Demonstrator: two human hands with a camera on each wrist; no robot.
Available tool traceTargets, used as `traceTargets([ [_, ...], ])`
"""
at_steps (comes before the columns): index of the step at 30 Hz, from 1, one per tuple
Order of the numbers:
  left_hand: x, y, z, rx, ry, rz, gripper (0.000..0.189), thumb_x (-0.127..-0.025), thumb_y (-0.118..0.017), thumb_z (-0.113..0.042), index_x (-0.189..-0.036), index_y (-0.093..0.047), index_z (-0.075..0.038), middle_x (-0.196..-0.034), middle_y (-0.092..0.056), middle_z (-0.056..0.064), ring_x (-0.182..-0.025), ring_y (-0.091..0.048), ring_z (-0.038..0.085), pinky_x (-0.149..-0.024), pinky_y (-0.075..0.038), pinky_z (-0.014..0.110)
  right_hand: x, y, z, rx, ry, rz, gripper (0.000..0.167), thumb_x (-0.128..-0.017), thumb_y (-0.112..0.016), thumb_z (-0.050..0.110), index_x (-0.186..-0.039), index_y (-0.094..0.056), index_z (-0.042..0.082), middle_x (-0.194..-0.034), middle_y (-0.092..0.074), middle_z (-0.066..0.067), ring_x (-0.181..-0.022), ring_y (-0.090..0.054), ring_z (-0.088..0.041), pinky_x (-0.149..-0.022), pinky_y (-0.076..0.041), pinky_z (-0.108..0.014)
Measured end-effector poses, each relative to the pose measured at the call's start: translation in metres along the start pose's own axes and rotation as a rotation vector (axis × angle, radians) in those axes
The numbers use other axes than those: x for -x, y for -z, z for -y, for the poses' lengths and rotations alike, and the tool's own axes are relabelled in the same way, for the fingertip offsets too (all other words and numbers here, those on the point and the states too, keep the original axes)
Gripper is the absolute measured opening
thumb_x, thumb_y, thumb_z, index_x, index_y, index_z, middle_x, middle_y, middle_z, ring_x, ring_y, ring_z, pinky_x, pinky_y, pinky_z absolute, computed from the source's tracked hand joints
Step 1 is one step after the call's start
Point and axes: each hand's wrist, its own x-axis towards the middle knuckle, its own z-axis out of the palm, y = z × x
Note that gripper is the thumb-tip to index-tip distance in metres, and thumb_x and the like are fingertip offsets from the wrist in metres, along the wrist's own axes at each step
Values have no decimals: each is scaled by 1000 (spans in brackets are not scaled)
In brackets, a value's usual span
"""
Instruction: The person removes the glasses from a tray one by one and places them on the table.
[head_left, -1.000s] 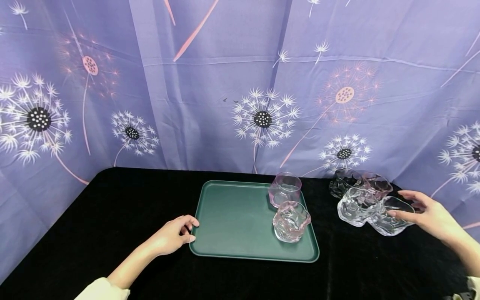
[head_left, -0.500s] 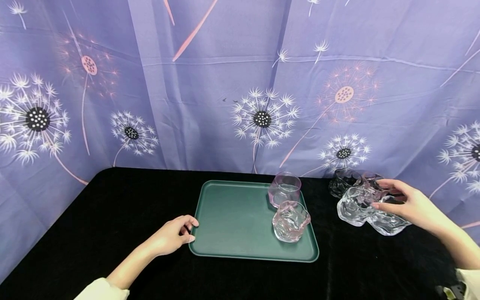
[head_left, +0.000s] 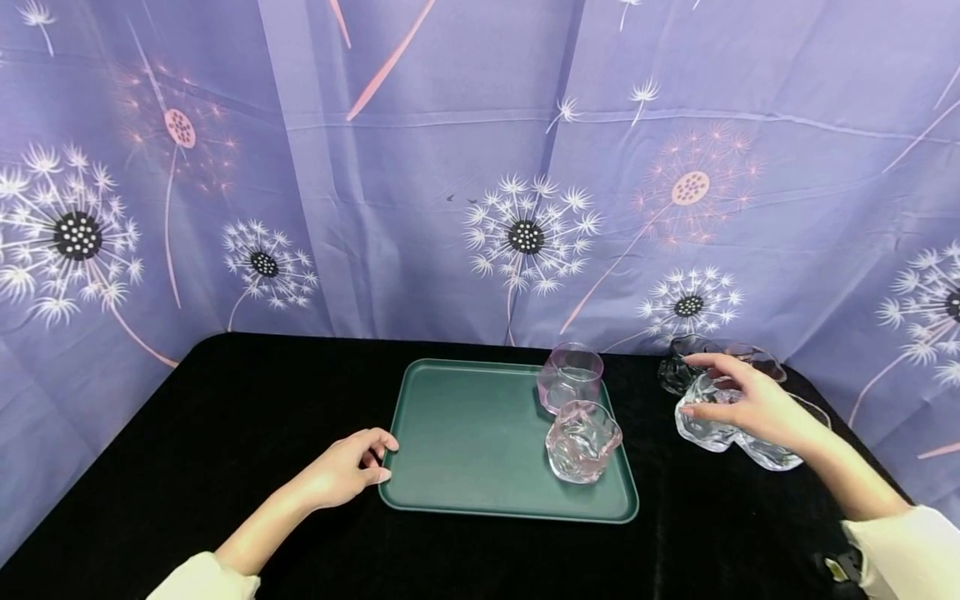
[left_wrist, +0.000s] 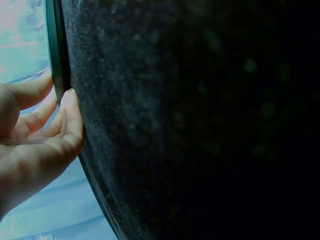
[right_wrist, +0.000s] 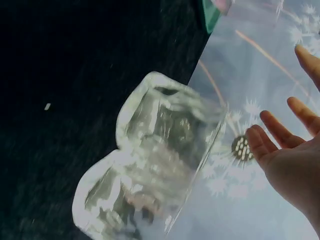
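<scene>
My left hand holds the left rim of the green tray, fingertips and thumb at its edge. In the left wrist view, the fingers meet the thin green edge. Over the glasses at the right hovers my right hand, thumb and fingers spread apart with nothing between them. Beneath it stand a clear wavy glass and another clear glass, partly hidden by the hand. Behind them are a smoky dark glass and a pinkish glass.
On the tray's right side stand a purple-pink tumbler and a pale pink wavy glass, one behind the other. Black cloth covers the table. A lilac dandelion-print curtain hangs along the back and sides.
My right hand has moved left, from the right-hand clear glass to over the left-hand one. The left hand, tray and glasses have kept their places.
</scene>
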Motion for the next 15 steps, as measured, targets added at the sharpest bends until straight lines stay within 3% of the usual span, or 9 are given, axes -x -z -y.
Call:
traceTargets([
  [5, 0, 0, 0, 1, 7, -1, 25, -80, -66, 0, -102, -56, -4, -87, -48, 4, -76, -48, 16, -60, -41, 25, -10, -12, 11, -31, -36, 51, 59, -76, -75, 25, -127, -48, 10, -125, -48, -14, -104, -48, -27, -84, -39, -39],
  [7, -1, 0, 0, -1, 5, -1, 25, -79, -66, -1, -102, -56, -4, -87, -48, 4, -76, -48, 16, -60, -41, 25, -14, -17, 14, -51, -39, 66, 59, -77, -74, 25, -127, -48, 9, -126, -47, -15, -107, -47, -32, -85, -38, -40],
  [12, -1, 0, 0, -5, 10, 1, 25, -80, -66, -1, -102, -56, -5, -88, -48, 4, -76, -48, 16, -61, -41, 25, -22, -30, 18, -93, -3, 82, 57, -77, -74, 23, -125, -49, 6, -124, -49, -15, -107, -48, -30, -86, -39, -32],
  [15, -1, 0, 0, -10, 13, 0, 25, -80, -66, -1, -102, -56, -5, -87, -48, 4, -76, -48, 16, -61, -41, 25, -28, -38, 20, -108, 17, 91, 57, -76, -74, 23, -124, -49, 5, -123, -50, -14, -105, -48, -28, -86, -40, -37],
])
